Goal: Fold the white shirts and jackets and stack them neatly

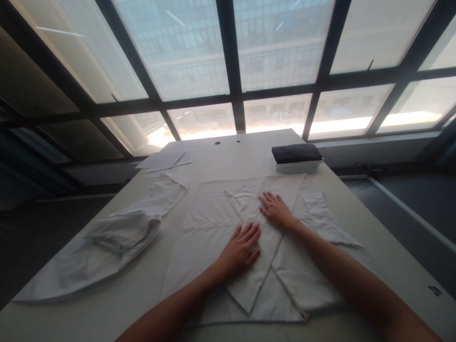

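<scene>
A white garment, its kind unclear, lies spread on the white table with parts of it folded across the middle. Pressed flat on a folded strip near its centre is my left hand, fingers spread and holding nothing. My right hand rests a little farther up the same cloth, palm down with the fingers stretched out. Loose flaps of the garment stick out to the right under my right forearm. Its lower edge reaches toward the near side of the table.
Another white cloth lies crumpled along the left side of the table. Paper sheets are at the back left. A stack of folded white cloths with a black folded cloth on top stands back right. Windows rise behind.
</scene>
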Demonstrator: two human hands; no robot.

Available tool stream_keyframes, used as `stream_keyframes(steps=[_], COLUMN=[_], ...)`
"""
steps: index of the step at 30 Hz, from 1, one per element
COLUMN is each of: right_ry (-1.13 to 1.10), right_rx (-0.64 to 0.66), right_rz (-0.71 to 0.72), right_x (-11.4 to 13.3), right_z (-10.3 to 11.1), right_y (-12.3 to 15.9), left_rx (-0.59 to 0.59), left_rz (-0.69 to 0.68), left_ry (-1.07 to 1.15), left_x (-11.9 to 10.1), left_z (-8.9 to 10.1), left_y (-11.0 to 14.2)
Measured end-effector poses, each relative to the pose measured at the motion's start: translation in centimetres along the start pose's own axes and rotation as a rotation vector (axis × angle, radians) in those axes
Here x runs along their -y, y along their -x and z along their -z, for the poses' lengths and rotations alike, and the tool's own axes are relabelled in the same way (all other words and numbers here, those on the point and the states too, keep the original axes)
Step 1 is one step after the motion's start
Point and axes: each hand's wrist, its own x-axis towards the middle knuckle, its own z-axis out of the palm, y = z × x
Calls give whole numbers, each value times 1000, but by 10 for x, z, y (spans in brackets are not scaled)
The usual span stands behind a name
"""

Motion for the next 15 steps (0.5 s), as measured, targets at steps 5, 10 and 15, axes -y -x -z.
stream_keyframes(steps=[5,10,15], right_ry=[7,12,16], right_rx=[-5,-15,-38], right_rz=[-22,-88,-164], right_x=[0,-1,-4], right_z=[-2,-2,-3], right_y=[-1,-1,-2], left_rx=[-3,-14,5], left_rz=[11,5,18], left_ry=[4,14,25], left_x=[2,3,3], left_z=[-2,-3,-2], left_y=[-1,0,0])
